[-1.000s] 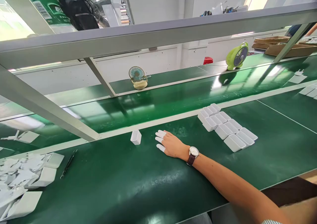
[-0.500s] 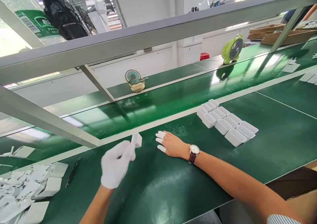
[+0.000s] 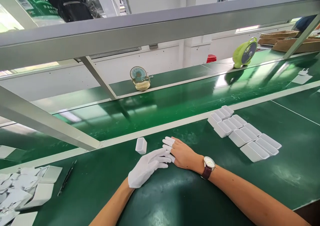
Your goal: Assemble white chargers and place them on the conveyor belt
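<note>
1. White plastic box (image 3: 141, 146), in the head view, is sitting on the green tabletop (image 3: 92, 189), just beyond the left hand (image 3: 148, 167); it is showing smooth walls and a rounded-cornered rim.
2. The gloved left hand is holding its fingers extended and slightly apart, overlapping the right hand's fingertips; contact I cannot tell.
3. The right hand (image 3: 183, 154) is lying palm down, fingers loosely straight, wearing white finger covers and a wristwatch (image 3: 209, 162).
4. A pale strip (image 3: 160, 128) is edging the tabletop behind the box; a slanted shelf post (image 3: 50, 122) is bounding the far left. Open green surface is stretching from the box to a black pen (image 3: 67, 178), and from the right hand to the grouped white boxes (image 3: 254, 151).
5. Counting: one separate box, one pen, two fans (image 3: 244, 53) behind; roughly a dozen boxes are standing grouped, three in the nearest row. White pieces (image 3: 27, 182) are lying too jumbled to count.
</note>
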Action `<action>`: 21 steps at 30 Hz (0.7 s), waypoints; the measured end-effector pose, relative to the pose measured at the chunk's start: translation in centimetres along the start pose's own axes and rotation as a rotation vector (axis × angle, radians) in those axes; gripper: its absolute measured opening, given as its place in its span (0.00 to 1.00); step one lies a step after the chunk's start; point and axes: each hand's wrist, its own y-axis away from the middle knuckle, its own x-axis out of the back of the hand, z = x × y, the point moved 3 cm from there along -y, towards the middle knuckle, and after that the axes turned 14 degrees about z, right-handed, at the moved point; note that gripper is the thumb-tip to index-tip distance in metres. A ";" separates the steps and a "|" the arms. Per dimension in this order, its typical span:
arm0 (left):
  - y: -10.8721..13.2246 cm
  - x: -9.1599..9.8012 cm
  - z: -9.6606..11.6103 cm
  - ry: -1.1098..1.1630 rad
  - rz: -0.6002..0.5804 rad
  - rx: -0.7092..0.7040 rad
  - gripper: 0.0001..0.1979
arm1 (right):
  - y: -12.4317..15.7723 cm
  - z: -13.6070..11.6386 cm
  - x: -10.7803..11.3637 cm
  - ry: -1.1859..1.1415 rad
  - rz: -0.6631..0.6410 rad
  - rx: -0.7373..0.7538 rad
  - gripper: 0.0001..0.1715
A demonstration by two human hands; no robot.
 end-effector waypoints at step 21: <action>-0.3 0.3 -0.4 0.398 -0.095 0.222 0.38 | -0.3 -0.2 0.5 -0.047 0.000 -0.022 0.25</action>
